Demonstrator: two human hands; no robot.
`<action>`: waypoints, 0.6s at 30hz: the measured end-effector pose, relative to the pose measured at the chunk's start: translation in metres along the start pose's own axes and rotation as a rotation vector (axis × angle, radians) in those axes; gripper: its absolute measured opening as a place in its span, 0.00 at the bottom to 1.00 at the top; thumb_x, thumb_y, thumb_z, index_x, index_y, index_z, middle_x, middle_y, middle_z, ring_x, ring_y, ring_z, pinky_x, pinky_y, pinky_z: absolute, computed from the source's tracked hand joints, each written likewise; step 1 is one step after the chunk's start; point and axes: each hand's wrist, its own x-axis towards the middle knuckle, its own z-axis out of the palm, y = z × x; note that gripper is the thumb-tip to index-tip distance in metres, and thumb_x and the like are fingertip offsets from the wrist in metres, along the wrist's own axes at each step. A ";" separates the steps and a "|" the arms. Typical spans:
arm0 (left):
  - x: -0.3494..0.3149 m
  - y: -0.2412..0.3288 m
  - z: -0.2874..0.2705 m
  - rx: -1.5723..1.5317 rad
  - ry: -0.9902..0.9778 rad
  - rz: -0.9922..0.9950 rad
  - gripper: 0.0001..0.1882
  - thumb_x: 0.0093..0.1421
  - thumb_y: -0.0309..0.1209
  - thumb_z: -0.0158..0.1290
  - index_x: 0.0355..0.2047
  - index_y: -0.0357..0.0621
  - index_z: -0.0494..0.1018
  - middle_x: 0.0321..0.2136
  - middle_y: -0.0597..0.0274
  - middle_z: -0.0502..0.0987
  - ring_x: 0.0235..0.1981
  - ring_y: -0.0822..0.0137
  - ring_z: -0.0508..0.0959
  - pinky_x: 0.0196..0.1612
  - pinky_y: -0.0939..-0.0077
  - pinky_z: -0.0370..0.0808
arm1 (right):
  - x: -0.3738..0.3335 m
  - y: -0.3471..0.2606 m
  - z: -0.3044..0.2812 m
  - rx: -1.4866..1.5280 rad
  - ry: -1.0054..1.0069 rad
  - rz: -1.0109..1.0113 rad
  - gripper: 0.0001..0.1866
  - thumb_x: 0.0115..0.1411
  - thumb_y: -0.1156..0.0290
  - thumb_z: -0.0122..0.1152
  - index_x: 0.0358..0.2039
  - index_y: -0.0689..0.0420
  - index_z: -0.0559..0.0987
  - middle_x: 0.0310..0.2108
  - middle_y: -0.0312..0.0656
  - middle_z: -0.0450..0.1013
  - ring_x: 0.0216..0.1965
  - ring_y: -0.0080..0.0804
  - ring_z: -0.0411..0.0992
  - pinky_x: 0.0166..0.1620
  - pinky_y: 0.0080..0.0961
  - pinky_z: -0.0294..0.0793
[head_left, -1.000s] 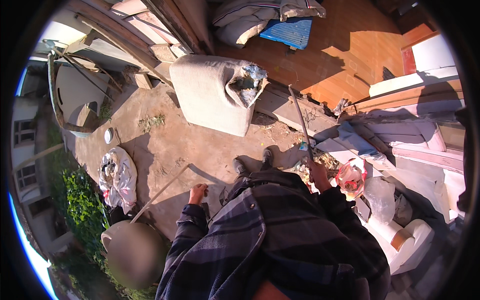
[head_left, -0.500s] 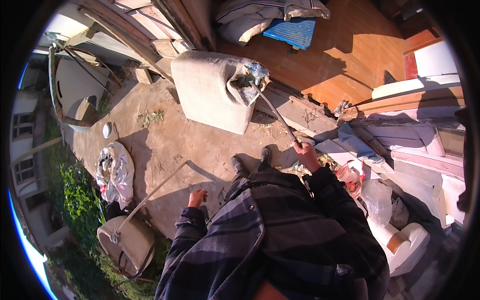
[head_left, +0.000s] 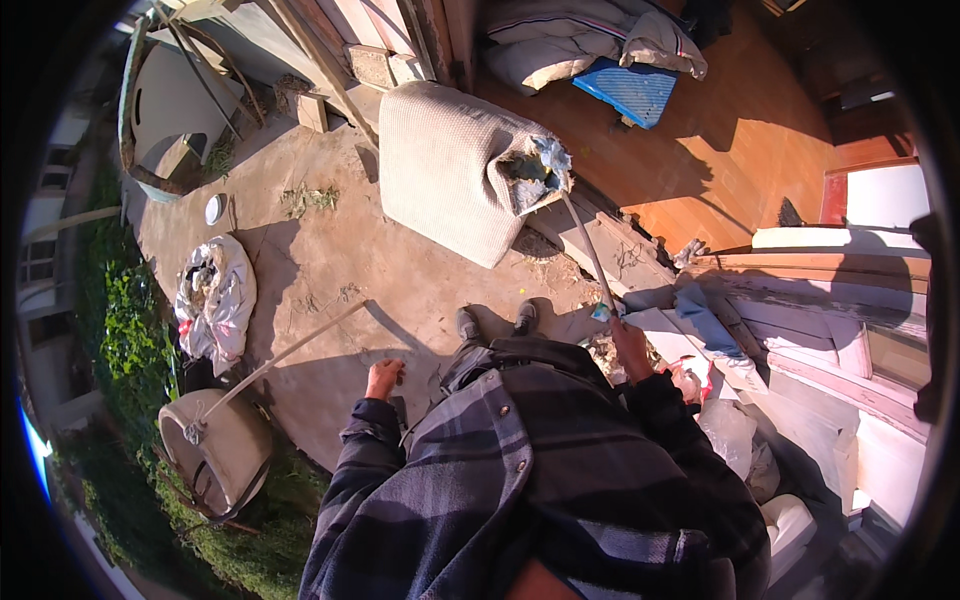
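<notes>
My right hand (head_left: 628,350) is closed around one end of a thin grey-brown stick (head_left: 593,245). The stick's far tip is at the lower right edge of a ragged opening in a large, boxy off-white woven sack (head_left: 445,165). Crumpled blue and grey material (head_left: 545,168) lines that opening; how deep it goes is hidden in shadow. My left hand (head_left: 384,379) hangs low beside my coat, fingers loosely curled and apart, with nothing in it. The sack rests on the ground ahead of my feet, beside a doorway.
A beige tub (head_left: 225,440) with a long pole (head_left: 290,352) leaning out of it stands left. Behind it lies a crumpled white bag (head_left: 217,300). A raised sill (head_left: 600,235) borders the wooden floor (head_left: 745,170). Plastic bags (head_left: 728,435) and boards crowd my right side.
The stick's tip has come out of the middle of the opening to its lower right edge. My right hand has moved lower and right. My left hand's fingers have loosened; the view has shifted.
</notes>
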 end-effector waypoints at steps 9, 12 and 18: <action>0.007 -0.027 -0.006 -0.011 0.010 -0.105 0.15 0.60 0.34 0.52 0.31 0.30 0.76 0.19 0.56 0.76 0.15 0.68 0.72 0.19 0.74 0.69 | 0.058 -0.017 0.029 -0.219 0.089 -0.147 0.32 0.62 0.45 0.51 0.23 0.67 0.78 0.22 0.57 0.73 0.27 0.54 0.74 0.31 0.45 0.68; 0.007 -0.021 -0.012 -0.021 -0.003 -0.054 0.15 0.60 0.34 0.52 0.31 0.30 0.76 0.19 0.57 0.76 0.15 0.68 0.72 0.19 0.74 0.69 | 0.067 -0.023 0.029 -0.297 0.245 -0.243 0.31 0.63 0.45 0.50 0.24 0.66 0.78 0.23 0.57 0.74 0.28 0.56 0.73 0.31 0.45 0.68; 0.009 -0.012 -0.022 0.027 -0.010 0.016 0.13 0.58 0.33 0.53 0.30 0.31 0.77 0.19 0.58 0.77 0.16 0.69 0.73 0.20 0.74 0.69 | 0.022 -0.029 -0.002 -0.043 0.388 -0.232 0.30 0.65 0.49 0.48 0.22 0.66 0.74 0.14 0.48 0.66 0.19 0.41 0.64 0.25 0.38 0.61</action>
